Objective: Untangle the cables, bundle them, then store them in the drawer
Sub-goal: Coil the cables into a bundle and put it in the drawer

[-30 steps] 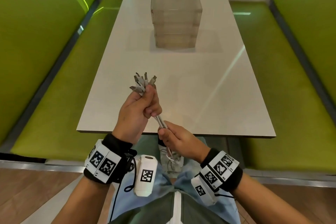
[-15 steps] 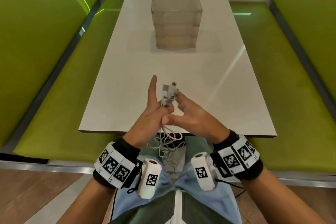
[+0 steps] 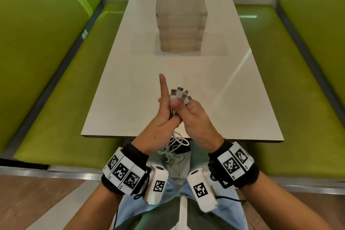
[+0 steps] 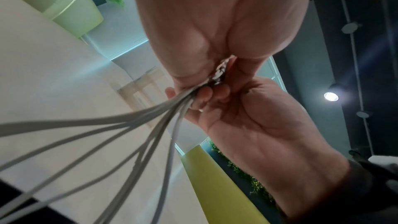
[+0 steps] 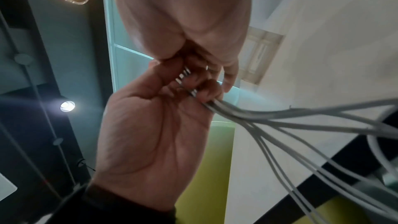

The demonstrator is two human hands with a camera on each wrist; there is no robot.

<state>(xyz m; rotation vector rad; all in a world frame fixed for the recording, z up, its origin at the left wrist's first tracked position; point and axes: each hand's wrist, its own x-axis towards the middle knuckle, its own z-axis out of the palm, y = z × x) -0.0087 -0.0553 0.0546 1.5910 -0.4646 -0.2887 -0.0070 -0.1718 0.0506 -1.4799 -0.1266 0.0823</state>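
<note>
A bunch of white cables (image 3: 180, 95) stands upright between my two hands over the table's near edge, its plug ends fanned out above them. My left hand (image 3: 160, 117) holds the bunch from the left with its lower fingers curled round it and the index finger straight up. My right hand (image 3: 194, 119) grips the same bunch from the right, thumb pressed on it just under the plugs. The loose lengths (image 4: 150, 125) (image 5: 280, 118) hang in loops toward my lap. The translucent drawer unit (image 3: 181, 24) stands mid-table with all its drawers closed.
The white table (image 3: 214, 89) runs away from me. Green padded benches (image 3: 56, 99) (image 3: 298, 99) flank it on both sides. The table's front edge (image 3: 233, 139) lies just under my wrists, with my lap and the cable loops (image 3: 173, 150) below it.
My right hand came up from low on the cables to the plug ends and now grips them beside the left. My left fist loosened and its index finger straightened.
</note>
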